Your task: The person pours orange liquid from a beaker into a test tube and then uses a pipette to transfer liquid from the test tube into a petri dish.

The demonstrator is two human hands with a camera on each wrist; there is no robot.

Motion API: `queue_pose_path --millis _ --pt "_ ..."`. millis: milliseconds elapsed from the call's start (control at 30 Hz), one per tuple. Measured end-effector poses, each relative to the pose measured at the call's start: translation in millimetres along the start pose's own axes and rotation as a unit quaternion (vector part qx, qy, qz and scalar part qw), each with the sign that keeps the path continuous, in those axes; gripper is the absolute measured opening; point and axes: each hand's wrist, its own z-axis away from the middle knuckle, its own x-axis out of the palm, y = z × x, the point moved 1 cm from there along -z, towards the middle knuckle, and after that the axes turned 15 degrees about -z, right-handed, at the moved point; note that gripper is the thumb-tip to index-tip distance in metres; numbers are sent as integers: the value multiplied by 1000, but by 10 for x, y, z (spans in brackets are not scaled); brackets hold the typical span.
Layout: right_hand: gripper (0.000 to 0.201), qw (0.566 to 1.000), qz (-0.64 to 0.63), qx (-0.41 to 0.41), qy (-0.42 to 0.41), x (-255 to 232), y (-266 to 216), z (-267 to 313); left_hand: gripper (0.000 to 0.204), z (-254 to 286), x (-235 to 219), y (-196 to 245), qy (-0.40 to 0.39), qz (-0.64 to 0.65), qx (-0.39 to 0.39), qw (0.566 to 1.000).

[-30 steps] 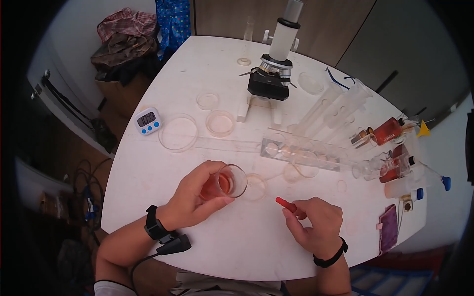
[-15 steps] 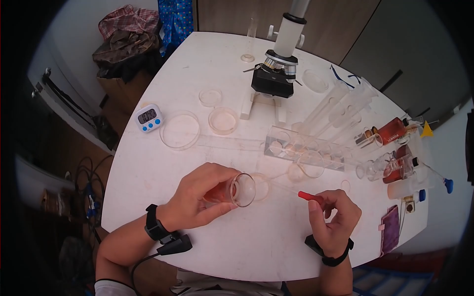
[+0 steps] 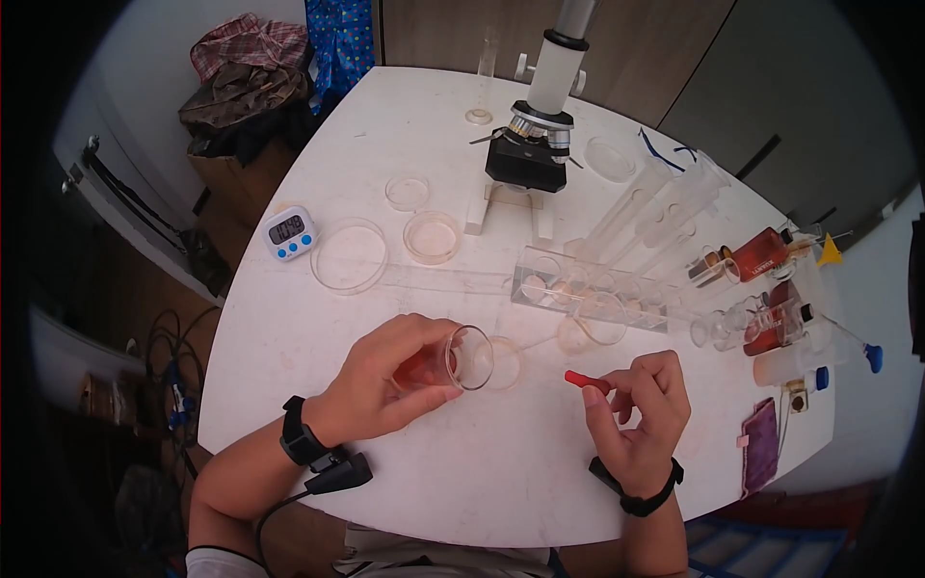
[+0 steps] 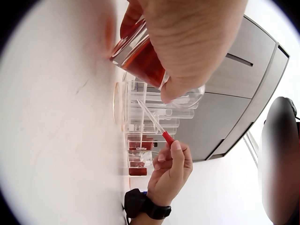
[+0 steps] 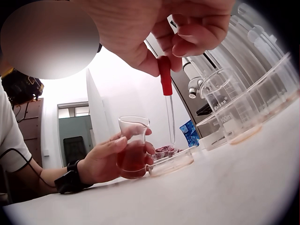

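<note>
My left hand [image 3: 385, 371] grips a small glass beaker [image 3: 474, 358] partly filled with red liquid, thumb on the near side and fingers around the far side. Its base is close over the table in the right wrist view. Between thumb and fingers, my right hand [image 3: 644, 419] pinches the red rubber bulb [image 3: 584, 380] of a dropper. The dropper's clear glass tube [image 5: 170, 119] points down in the right wrist view, to the right of the beaker and apart from it. Just beyond the beaker lies a shallow glass dish [image 5: 176, 163].
A microscope [image 3: 530, 159] stands at the back. Clear test tubes [image 3: 636, 212] lean in a transparent rack [image 3: 549, 294] beside another beaker [image 3: 602, 318]. Bottles of red liquid [image 3: 761, 255] stand at the right, near a purple cloth [image 3: 761, 448]. Petri dishes [image 3: 349, 286] and a timer [image 3: 289, 234] are at left.
My right hand has moved away from the beaker to the right with the dropper, then slightly back left. The left hand has shifted a little to the right, still holding the beaker.
</note>
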Motion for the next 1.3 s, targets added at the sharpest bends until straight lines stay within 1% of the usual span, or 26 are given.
queue_pose_path --millis 100,200,533,733,833,900,1100,1233,1300 --pt "14 1000 -20 9 -7 0 11 3 54 -3 11 -2 7 0 7 1000" --pt "15 999 -25 12 -17 5 18 7 55 4 7 -11 1 2 -5 1000" --pt "15 999 -33 13 -28 41 69 6 56 3 21 -24 5 4 0 1000" --pt "14 999 -30 18 -41 68 81 18 54 12 10 -17 3 6 -14 1000" --pt "14 999 -21 22 -43 65 82 28 53 9 -4 -26 -2 10 -13 1000" --pt "13 999 -22 19 -45 65 89 27 58 18 -10 -31 -17 8 -10 1000" --pt "14 999 -19 10 -31 79 56 18 56 21 -12 -32 -23 19 -15 999" --pt "13 999 -30 18 -28 70 33 17 56 18 14 -38 -11 18 -9 1000" --pt "14 998 -31 30 -37 73 19 1 54 19 21 -48 10 15 2 1000"
